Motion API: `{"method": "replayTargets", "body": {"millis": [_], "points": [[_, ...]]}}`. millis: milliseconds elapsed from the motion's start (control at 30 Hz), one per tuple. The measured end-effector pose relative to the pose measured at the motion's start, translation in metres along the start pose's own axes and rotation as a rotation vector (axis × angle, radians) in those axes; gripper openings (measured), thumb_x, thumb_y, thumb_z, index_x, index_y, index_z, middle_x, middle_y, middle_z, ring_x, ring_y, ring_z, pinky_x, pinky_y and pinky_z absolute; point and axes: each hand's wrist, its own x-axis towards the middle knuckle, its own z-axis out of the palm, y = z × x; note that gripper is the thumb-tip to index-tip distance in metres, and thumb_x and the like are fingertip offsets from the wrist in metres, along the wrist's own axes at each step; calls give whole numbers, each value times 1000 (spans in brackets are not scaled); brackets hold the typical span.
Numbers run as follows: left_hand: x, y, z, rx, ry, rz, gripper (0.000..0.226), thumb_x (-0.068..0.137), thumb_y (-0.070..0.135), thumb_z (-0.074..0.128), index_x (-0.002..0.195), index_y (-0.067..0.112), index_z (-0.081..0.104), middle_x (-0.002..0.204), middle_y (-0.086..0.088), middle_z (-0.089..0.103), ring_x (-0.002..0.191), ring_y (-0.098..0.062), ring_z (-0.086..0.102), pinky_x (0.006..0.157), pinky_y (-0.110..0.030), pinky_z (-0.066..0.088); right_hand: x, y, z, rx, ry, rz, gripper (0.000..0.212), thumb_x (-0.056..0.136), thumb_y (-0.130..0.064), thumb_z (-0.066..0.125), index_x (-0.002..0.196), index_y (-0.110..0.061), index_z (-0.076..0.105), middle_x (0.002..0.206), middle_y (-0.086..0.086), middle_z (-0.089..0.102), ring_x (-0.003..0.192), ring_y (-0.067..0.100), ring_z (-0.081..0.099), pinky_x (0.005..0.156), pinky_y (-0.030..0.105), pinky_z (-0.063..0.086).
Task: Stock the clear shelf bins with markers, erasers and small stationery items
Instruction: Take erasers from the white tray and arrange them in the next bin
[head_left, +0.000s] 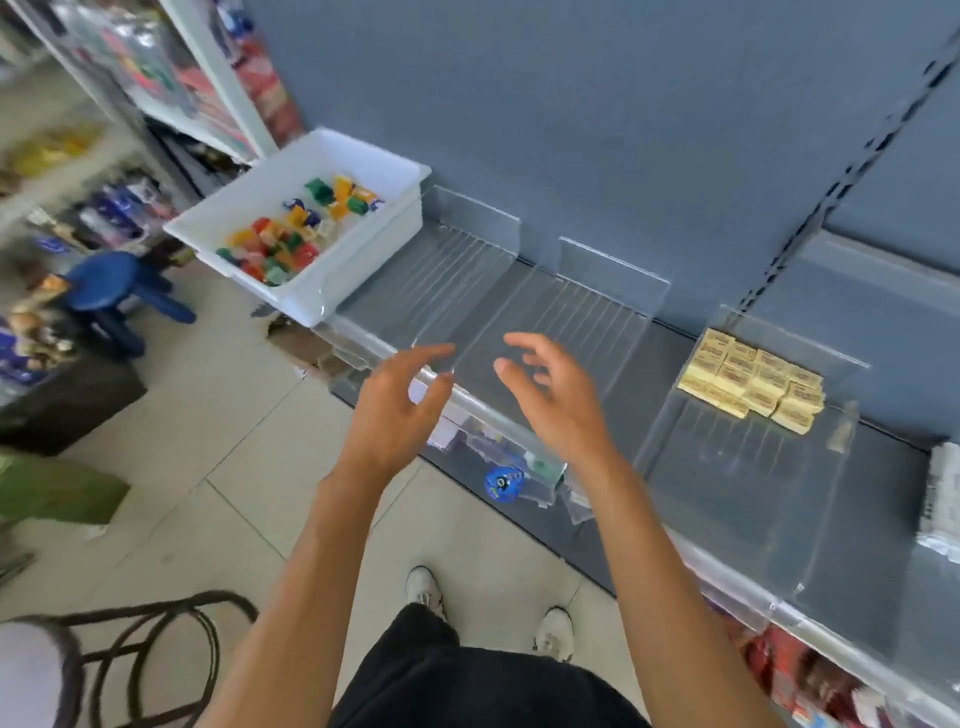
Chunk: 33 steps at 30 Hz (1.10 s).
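Observation:
Three clear shelf bins stand side by side on the dark shelf. The left bin and the middle bin hold nothing. The right bin holds several yellow packs at its back. A white tub of small coloured stationery items sits at the shelf's left end. My left hand and my right hand hover with loosely spread fingers at the middle bin's front edge, holding nothing.
A blue stool stands on the tiled floor to the left, before blurred shelves of goods. A dark wire chair frame is at the bottom left. A lower shelf under the bins carries small packets and a blue round item. My shoes are on the floor.

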Motion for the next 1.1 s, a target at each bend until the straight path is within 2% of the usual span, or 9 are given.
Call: {"method": "replayTargets", "body": {"millis": [67,167,233,367,500,733,867,967,1100], "points": [[-8,-26,-18,28,87,-85,32,97,23,59,128,29,62,119,18,57,112,-3,51,93,-21,37,9,-5,24,-41,-74,-15,31,94,-31,62,124,-25,62,128,-12,57,115,5,52,93,15,39],[-14,-61,-48,49,134,-126,36,97,19,58,133,21,60,127,9,60,118,-11,53,95,-23,36,25,-11,62,-119,-151,-31,29,93,-27,63,122,-23,62,120,-12,58,111,6,53,95,22,41],[-10,-83,-73,37,158,-136,38,97,20,57,135,23,59,129,10,58,118,-8,51,98,-24,36,37,-20,92,-146,-185,-42,26,92,-26,64,118,-25,63,113,-14,59,107,6,55,94,24,44],[6,-131,-124,2,189,-115,37,98,25,56,134,30,58,124,19,54,107,5,46,89,-13,34,54,-37,155,-188,-256,-50,23,92,-35,62,114,-35,61,111,-21,58,109,6,55,94,30,47],[23,-171,-177,-45,200,-113,36,98,26,56,134,27,59,126,16,56,111,-1,48,96,-25,38,79,-66,217,-227,-280,-47,29,94,-35,61,121,-27,61,121,-11,61,114,8,56,100,35,47],[71,-223,-236,-100,165,-104,40,96,31,52,135,25,59,134,7,58,117,-3,51,102,-29,42,133,-103,293,-243,-306,-31,31,94,-34,61,124,-30,59,121,-9,60,113,10,57,85,24,48],[126,-236,-254,-123,117,-44,40,98,27,51,138,26,56,133,10,57,119,-3,52,101,-22,41,185,-116,314,-209,-245,-88,27,93,-34,61,120,-30,60,124,-11,60,114,6,55,95,29,48],[173,-241,-261,-111,91,-28,37,100,21,52,135,28,57,128,14,57,114,2,52,97,-13,41,231,-116,327,-189,-200,-89,30,94,-34,61,123,-27,59,127,-11,59,115,4,55,97,26,46],[225,-242,-263,-62,6,-30,34,97,26,51,130,25,61,123,14,61,104,-2,57,90,-19,48,278,-111,327,-116,-191,17,25,95,-34,60,120,-31,60,122,-16,61,111,1,55,93,19,43]]}}
